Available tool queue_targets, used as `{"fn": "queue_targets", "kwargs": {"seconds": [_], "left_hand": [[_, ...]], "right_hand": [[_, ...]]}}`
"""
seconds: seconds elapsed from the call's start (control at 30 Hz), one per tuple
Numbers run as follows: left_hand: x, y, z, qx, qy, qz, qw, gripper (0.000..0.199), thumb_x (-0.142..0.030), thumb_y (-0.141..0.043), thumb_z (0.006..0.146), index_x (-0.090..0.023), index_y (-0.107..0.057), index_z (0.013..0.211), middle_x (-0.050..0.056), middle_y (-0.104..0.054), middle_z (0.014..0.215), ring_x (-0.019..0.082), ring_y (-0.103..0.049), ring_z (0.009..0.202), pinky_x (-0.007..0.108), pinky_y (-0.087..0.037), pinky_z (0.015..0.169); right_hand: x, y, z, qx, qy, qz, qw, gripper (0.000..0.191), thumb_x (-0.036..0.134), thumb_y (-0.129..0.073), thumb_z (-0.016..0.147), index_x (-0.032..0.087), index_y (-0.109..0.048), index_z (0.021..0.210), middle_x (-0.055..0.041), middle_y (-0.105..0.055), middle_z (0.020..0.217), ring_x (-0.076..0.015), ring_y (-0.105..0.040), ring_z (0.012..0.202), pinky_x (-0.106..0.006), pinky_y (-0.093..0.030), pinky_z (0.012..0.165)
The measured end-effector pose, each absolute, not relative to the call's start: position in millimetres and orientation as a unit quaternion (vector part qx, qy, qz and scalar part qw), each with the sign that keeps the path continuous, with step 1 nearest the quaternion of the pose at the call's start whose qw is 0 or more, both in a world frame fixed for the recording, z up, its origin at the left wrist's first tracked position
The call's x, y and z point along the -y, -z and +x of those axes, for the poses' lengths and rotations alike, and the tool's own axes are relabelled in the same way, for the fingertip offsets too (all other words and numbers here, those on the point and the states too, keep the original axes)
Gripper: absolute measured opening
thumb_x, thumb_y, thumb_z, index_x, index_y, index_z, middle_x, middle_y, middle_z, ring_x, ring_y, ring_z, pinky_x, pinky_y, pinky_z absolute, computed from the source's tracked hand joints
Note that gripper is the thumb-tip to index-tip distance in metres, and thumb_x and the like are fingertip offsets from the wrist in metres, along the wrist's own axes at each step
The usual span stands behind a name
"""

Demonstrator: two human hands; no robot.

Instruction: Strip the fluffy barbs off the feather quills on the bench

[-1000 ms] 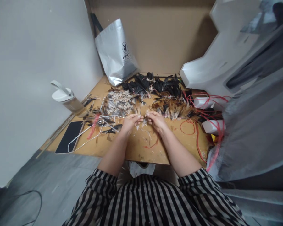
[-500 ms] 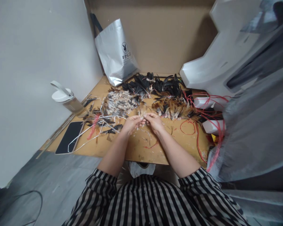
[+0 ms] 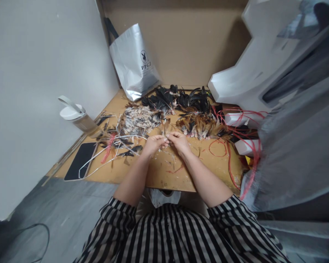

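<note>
Pinching a brown feather tuft [image 3: 165,126] between left hand [image 3: 154,143] and right hand [image 3: 180,141], close together, pointing it lengthwise forward.

A striped shirt [image 3: 153,237] and bare forearms [image 3: 133,178].
The cloth has black and pale grey stripes, which on the front run from near to far; a few small dark buttons [image 3: 170,239] show faintly in the middle. The left sleeve [image 3: 105,226] and the right sleeve [image 3: 241,223] look loose, with striped cuffs [image 3: 124,206] near the elbows. Both the left hand [image 3: 152,144] and the right hand [image 3: 180,143] are bare.
</note>
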State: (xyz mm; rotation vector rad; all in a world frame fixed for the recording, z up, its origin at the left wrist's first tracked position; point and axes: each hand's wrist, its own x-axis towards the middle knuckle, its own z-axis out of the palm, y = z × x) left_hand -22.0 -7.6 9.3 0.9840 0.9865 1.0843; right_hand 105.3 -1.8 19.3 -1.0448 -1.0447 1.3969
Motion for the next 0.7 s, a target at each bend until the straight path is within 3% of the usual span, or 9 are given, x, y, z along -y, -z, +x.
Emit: {"fn": "queue_targets", "kwargs": {"seconds": [0.37, 0.53, 0.6, 0.7], "left_hand": [[7.2, -7.4, -22.5, -0.433, -0.480, 0.443, 0.621, 0.022, -0.030, -0.069, 0.060, -0.010, -0.065, 0.068, 0.005, -0.062, 0.061, 0.006, -0.052, 0.048, 0.017, -0.038, 0.046], [-0.4, -8.2, -33.2, -0.433, -0.595, 0.370, 0.567, 0.019, -0.029, -0.068, 0.062, -0.012, -0.063, 0.070, 0.004, -0.063, 0.064, 0.005, -0.051, 0.047, 0.015, -0.034, 0.044], [-3.5, -9.1, -37.7, -0.426, -0.644, 0.311, 0.554, 0.018, -0.026, -0.068, 0.060, -0.012, -0.061, 0.069, 0.003, -0.063, 0.065, 0.004, -0.050, 0.048, 0.014, -0.034, 0.044], [-4.9, -10.2, -40.2, -0.418, -0.666, 0.274, 0.554, 0.019, -0.025, -0.070, 0.058, -0.012, -0.060, 0.068, 0.002, -0.062, 0.064, 0.003, -0.050, 0.049, 0.013, -0.034, 0.045]], "right_hand": [[1.5, -15.9, 104.3, 0.422, -0.611, -0.427, 0.516, 0.028, 0.041, -0.068, 0.055, 0.016, -0.056, 0.061, 0.0054, -0.050, 0.045, -0.0055, -0.038, 0.040, -0.020, -0.027, 0.041], [-1.5, -11.0, 104.1, 0.476, -0.528, -0.466, 0.527, 0.028, 0.040, -0.064, 0.060, 0.017, -0.062, 0.074, 0.0042, -0.053, 0.051, -0.0070, -0.040, 0.043, -0.021, -0.032, 0.046], [0.1, -10.1, 105.0, 0.562, -0.472, -0.471, 0.490, 0.024, 0.037, -0.062, 0.062, 0.016, -0.063, 0.072, 0.0008, -0.059, 0.060, -0.0088, -0.046, 0.051, -0.022, -0.036, 0.052], [7.2, -13.0, 106.5, 0.724, -0.371, -0.449, 0.370, 0.018, 0.033, -0.058, 0.068, 0.017, -0.065, 0.072, -0.0016, -0.062, 0.068, -0.0107, -0.051, 0.060, -0.022, -0.037, 0.059]]}}
